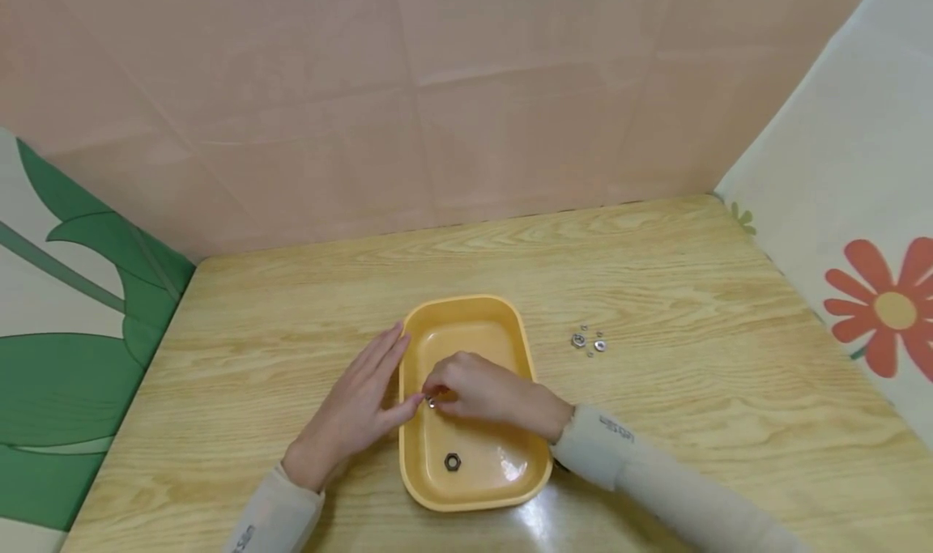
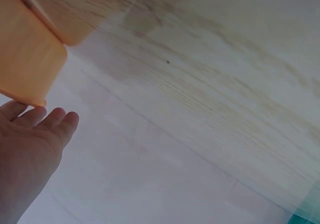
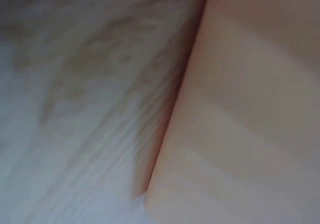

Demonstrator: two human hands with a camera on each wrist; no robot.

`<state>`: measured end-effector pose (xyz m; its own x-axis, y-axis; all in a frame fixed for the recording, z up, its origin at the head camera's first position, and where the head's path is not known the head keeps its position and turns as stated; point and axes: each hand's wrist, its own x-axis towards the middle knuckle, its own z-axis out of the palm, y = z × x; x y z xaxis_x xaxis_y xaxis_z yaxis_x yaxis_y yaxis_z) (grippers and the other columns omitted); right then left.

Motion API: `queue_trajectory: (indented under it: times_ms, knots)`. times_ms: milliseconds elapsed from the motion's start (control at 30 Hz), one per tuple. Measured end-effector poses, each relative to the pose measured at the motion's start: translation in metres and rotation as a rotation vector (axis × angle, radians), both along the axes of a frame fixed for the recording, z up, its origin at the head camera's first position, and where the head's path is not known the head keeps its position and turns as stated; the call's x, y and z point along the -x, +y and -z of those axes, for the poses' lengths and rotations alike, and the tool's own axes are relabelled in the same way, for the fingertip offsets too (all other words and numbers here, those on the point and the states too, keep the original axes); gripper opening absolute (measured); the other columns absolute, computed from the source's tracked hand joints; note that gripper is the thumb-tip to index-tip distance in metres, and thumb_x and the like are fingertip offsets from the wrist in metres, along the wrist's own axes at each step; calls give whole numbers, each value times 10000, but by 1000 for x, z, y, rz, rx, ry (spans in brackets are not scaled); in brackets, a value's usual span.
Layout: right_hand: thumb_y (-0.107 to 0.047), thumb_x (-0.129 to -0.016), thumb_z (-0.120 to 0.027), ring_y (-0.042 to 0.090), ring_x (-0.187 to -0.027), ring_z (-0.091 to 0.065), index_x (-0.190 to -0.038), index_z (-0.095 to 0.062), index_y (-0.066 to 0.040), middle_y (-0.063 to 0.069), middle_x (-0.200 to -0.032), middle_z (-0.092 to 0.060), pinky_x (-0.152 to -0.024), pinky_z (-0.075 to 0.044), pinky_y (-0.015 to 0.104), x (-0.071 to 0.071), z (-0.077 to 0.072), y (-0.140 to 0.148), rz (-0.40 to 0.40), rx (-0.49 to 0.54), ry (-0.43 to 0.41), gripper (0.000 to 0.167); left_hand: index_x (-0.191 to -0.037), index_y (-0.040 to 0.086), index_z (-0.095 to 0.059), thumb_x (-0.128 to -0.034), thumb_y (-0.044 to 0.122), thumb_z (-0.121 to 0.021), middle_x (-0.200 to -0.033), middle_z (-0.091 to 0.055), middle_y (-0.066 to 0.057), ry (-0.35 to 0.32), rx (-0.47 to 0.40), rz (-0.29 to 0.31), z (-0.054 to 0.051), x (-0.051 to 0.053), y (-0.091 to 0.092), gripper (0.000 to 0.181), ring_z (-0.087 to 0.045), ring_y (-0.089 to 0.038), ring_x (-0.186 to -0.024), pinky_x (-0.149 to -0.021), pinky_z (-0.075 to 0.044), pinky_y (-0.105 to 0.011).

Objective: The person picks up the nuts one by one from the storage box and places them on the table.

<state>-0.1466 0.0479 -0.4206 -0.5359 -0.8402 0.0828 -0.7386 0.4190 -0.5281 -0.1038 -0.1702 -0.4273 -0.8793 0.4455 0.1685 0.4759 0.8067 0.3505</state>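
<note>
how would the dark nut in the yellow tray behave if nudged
The dark nut would probably slide rather than roll, since it lies flat with a six-sided outline. It looks metallic, so likely rigid and heavy for its size. The glossy tray floor may let it skid.

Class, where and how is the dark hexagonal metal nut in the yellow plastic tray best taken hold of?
Probably best pinched across two opposite flat sides of the dark hexagonal metal nut, from above: it lies flat, hole upward, clear of the walls of the yellow plastic tray, which would likely hinder a low sideways approach.
</note>
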Motion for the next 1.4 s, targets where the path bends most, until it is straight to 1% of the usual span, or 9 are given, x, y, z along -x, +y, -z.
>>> queue_trajectory:
  times_ms: [267, 467, 533, 667, 867, 1100, 1400]
  knots:
    - [-82, -885, -706, 91, -897, -686, -1036, -766, -83, 18, -972, -758, -844, -561, 192, 2, 3, -1, -5, -34, -6, 163, -1556, 33, -283, -937, 498, -593, -1659, -213, -110, -20, 1, -2, -2, 0, 1, 834, -268, -335, -1507, -1226, -270, -497]
    - [-91, -887, -702, 56, -821, -634, -1037, -770, -89, -5, -906, -724, -788, -542, 162, 3, 6, -1, -31, -46, 34, 164, -1551, 28, -295, -938, 486, -596, -1655, -224, -116, -20, 0, 0, -3, 1, 1, 822, -275, -337, -1504, -1222, -281, -505]
    - [-96, -891, -700, 55, -817, -627, -1042, -774, -97, -10, -899, -717, -789, -539, 168, 2, 6, -1, -42, -54, 51, 167, -1549, 25, -299, -939, 481, -596, -1655, -225, -114, -17, 1, 2, -3, 1, 1, 818, -278, -335, -1503, -1223, -283, -502]
    - [-109, -900, -702, 67, -855, -637, -1067, -775, -118, -14, -936, -717, -826, -541, 185, 2, 6, 0, -57, -69, 75, 182, -1549, 23, -296, -940, 474, -595, -1658, -218, -105, -15, 3, 3, -2, 1, 1, 815, -276, -335, -1504, -1224, -282, -499]
    - [-124, -905, -709, 67, -848, -623, -1044, -776, -117, -16, -939, -701, -817, -529, 175, 2, 8, 1, -71, -67, 102, 154, -1549, 23, -297, -934, 475, -600, -1649, -238, -126, -10, 0, 3, -2, 1, 2, 821, -280, -339, -1501, -1221, -286, -501]
    - [-125, -902, -711, 72, -829, -616, -1005, -769, -107, -14, -912, -692, -795, -526, 175, 2, 9, 1, -83, -69, 111, 119, -1546, 21, -305, -932, 476, -606, -1646, -246, -130, -11, -1, 3, -2, 0, 2, 822, -285, -340, -1499, -1221, -287, -497]
    - [-123, -911, -695, 63, -811, -586, -975, -764, -119, -25, -885, -671, -782, -512, 179, 1, 8, 0, -78, -87, 83, 94, -1548, 27, -302, -927, 480, -612, -1649, -240, -124, -10, 0, 0, -2, 0, 1, 829, -283, -339, -1500, -1220, -290, -497]
